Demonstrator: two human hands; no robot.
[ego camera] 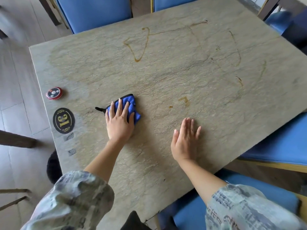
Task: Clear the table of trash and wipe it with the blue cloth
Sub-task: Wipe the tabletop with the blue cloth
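We press our flat left hand (119,122) on the blue cloth (131,105) to scrub, right hand (185,141) spread bracing on the desk (166,72).

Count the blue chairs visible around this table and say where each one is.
5, possibly more out of frame. Two beyond the far edge: chair and chair. One at the far right corner. One on the right side. One by the near edge, below the right arm.
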